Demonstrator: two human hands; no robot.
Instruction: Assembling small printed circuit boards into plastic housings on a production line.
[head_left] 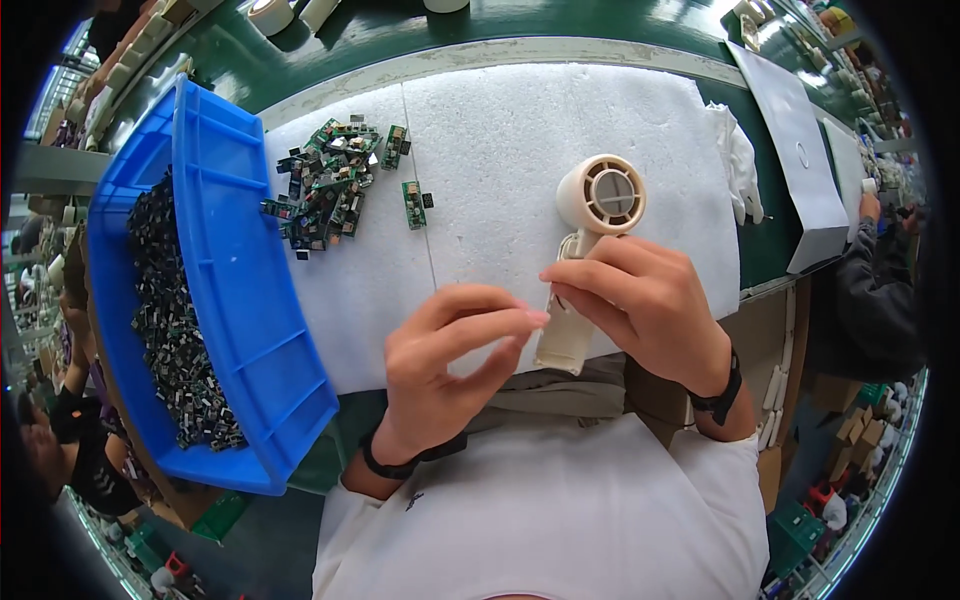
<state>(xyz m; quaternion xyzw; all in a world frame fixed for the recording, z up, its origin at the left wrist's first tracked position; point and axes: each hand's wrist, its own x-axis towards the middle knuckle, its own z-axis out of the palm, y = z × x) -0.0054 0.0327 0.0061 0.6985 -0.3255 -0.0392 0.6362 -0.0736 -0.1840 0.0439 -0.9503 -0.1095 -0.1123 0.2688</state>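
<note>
A cream handheld fan housing, with a round slotted head and an open handle, lies over the front part of the white foam sheet. Its head points away from me and its handle toward me. My right hand pinches the upper part of the handle, just below the head. Beside the handle, on its left, my left hand has thumb and fingertips drawn together; what they hold, if anything, is too small to make out. Small green circuit boards lie heaped at the far left of the sheet, with single circuit boards beside the heap.
A blue bin full of small dark circuit boards stands tilted at the left. White gloves lie at the foam sheet's right edge, near a pale flat box. Other people work at both sides. A green bench runs behind.
</note>
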